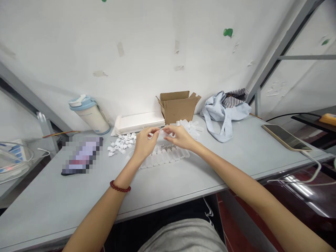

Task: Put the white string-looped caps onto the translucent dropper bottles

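My left hand [146, 140] and my right hand [180, 136] meet above the middle of the table, fingertips almost touching. Both are pinched on a small translucent piece of plastic [161, 134]; the fingers cover much of it, so its full shape is unclear. Just below them lies a row of small translucent plastic bottles [168, 156]. Left of my left hand is a loose scatter of white caps [123, 142], some with thin tips. More translucent bottles [193, 129] lie in a heap beyond my right hand.
An open cardboard box [181, 109] and a flat white box [139, 121] stand against the wall. A blue-lidded tumbler [90, 113] and a blurred-out purple item [83, 155] are at left. To the right are a light blue cloth bag [223, 113] and a phone [286, 137] with a cable.
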